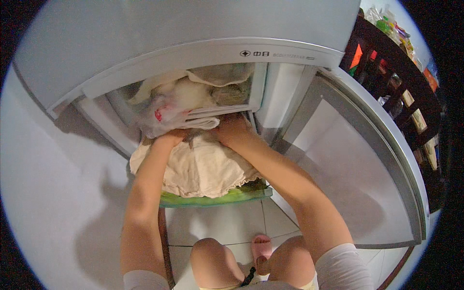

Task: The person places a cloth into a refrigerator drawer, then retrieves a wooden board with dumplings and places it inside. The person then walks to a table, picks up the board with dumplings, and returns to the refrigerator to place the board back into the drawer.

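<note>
Both hands were reached into the fridge [203, 21], where the compartment was left open by the door [338, 154], swung wide to the right, presumably so that room was given to the right forearm. The cloth [200, 166] was draped over the drawer [268, 193], its wavy hem hung near the front rim, with green stuff [208, 196] seen beneath; it was probably shaped by its own softness and by whatever was covered.

Behind the cloth, inside the opening, the bag [166, 113] was seen, pale and crumpled, with a red patch. The left hand [172, 137] was set under the bag's near edge, at the back of the cloth; the right hand [233, 129] was placed just right of the bag's folded end. A wide stance seemed to be chosen so that both sides could be steadied evenly. The fingers were mostly hidden, so whether either grip was clamped on bag or cloth, or was held apart, could not be told.
</note>
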The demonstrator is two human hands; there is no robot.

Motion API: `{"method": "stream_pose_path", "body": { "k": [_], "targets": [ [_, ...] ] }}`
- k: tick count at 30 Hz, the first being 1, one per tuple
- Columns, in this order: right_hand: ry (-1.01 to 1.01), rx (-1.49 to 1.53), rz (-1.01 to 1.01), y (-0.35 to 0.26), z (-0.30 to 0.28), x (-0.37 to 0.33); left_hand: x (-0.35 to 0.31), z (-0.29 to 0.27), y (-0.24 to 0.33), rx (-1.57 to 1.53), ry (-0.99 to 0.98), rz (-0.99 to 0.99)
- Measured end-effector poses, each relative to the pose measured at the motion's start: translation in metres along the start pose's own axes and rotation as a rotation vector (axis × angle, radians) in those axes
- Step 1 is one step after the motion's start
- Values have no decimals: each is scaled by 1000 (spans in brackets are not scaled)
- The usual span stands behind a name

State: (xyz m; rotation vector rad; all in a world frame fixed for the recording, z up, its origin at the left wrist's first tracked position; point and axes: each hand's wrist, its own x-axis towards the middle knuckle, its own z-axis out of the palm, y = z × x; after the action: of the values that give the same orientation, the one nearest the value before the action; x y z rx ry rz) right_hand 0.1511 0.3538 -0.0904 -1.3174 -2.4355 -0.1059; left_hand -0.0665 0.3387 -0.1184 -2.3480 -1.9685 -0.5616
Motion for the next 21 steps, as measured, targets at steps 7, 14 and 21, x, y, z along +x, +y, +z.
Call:
{"method": "stream_pose_path", "body": {
  "k": [7,14,21],
  "targets": [
    [-227,41,-73,-28,-68,-33,-22,-5,18,-86,-121,-139],
    [-59,47,-135,-26,-190,-161,-39,-34,81,-133,-405,-66],
    [265,160,297,-19,-372,-350,-94,-198,278,-341,-366,76]
  ]
}}
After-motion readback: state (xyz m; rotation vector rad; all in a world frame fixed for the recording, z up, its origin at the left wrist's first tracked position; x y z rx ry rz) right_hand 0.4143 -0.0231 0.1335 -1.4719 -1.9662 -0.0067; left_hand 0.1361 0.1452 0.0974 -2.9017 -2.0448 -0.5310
